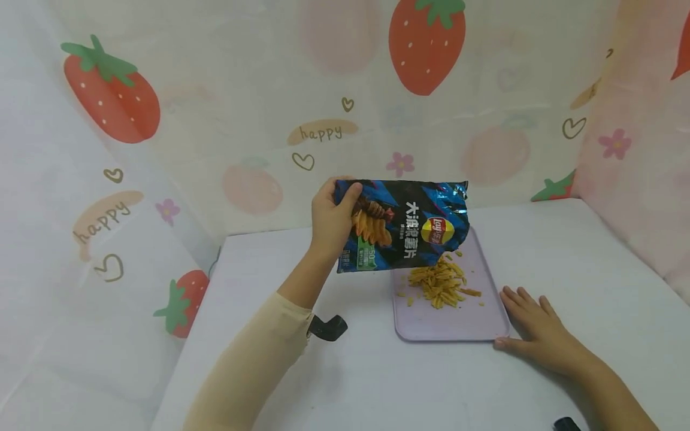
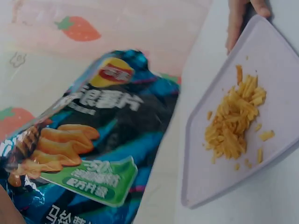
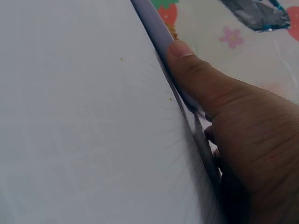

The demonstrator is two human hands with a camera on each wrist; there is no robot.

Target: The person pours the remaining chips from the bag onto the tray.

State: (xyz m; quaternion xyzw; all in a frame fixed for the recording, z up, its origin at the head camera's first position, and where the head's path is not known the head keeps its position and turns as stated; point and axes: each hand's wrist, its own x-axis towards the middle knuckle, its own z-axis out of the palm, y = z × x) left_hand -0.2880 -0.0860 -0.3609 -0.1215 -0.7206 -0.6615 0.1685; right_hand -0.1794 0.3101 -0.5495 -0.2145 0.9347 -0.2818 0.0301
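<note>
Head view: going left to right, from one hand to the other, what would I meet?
Bare left hand, shiny blue-and-black chip bag, pale purple rectangular tray, bare right hand.

Before you is a white table (image 1: 356,383); a lilac tray (image 1: 453,329) lies on it, your right hand (image 1: 544,338) resting against its right edge. You also have tiny crumbs (image 3: 170,99) on the tabletop.
</note>
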